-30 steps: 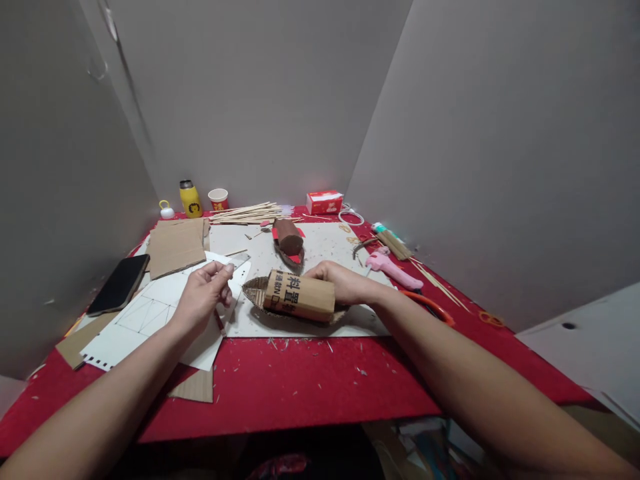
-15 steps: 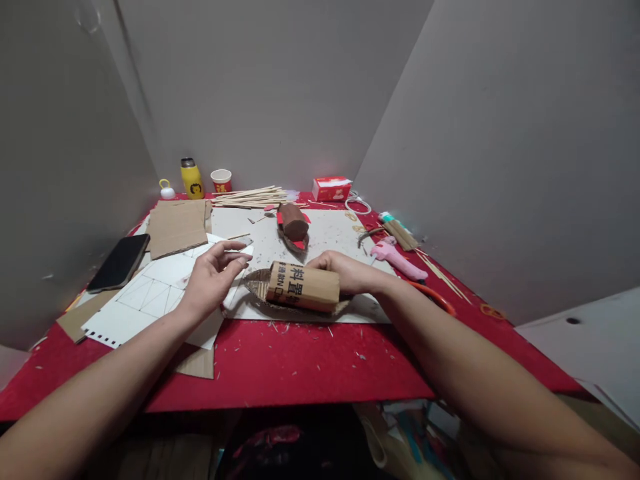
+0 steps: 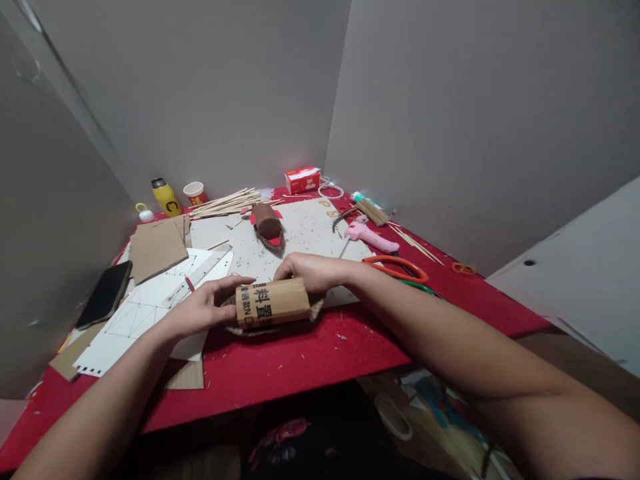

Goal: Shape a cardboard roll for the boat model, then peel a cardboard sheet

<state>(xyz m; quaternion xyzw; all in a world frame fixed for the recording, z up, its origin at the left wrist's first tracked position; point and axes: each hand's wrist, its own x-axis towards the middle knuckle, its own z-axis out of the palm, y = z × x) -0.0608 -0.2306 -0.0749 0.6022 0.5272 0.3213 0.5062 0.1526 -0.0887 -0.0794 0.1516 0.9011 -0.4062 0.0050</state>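
Red tabletop [image 3: 295,373] before us, printed cardboard piece [image 3: 274,303] over its near half, our left hand [image 3: 206,307] clasping the piece's left end, our right hand [image 3: 315,272] gripping its far right side, brown block [image 3: 267,220] beyond, yellow bottle [image 3: 166,198] at the back

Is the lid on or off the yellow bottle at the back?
Off: the yellow bottle shows a bare neck, and a white lid, apparently its own, sits beside it. Whether anything is inside, I cannot tell.
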